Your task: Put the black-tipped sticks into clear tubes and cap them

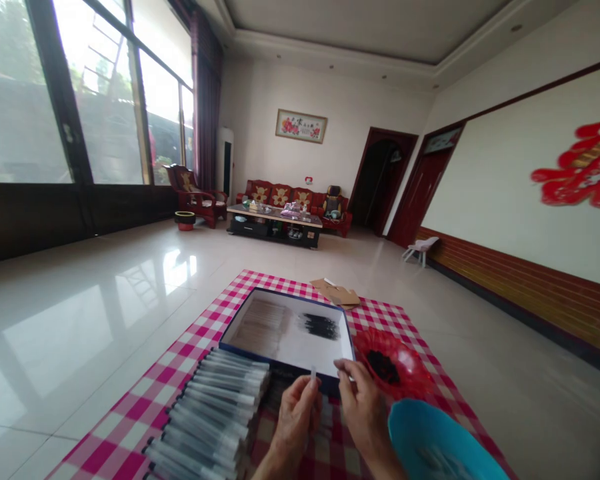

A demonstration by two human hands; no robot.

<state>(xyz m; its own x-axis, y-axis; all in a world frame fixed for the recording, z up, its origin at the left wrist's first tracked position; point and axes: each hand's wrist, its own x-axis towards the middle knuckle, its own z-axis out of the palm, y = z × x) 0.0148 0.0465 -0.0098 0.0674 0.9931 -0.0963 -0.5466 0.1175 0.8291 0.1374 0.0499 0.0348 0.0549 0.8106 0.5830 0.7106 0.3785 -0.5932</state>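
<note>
My left hand (297,410) is closed around a clear pen barrel (313,373), whose end sticks up past the thumb. Just to its right, my right hand (363,403) has thumb and fingertips pinched together; anything between them is too small to make out. Both hands are at the near edge of a shallow box (300,357) with a white inside and dark blue rim. Thin clear tubes (263,323) lie in its left part, black slender pieces (321,327) in its right. A pile of clear pens with dark ends (213,413) lies left of my hands.
A red bowl (413,363) holding small black pieces stands right of the box. Nearer is a blue bowl (425,420) with pale contents. Brown cardboard (343,295) lies behind the box on the checked tablecloth (145,407). A low table (275,217) and sofa stand farther back.
</note>
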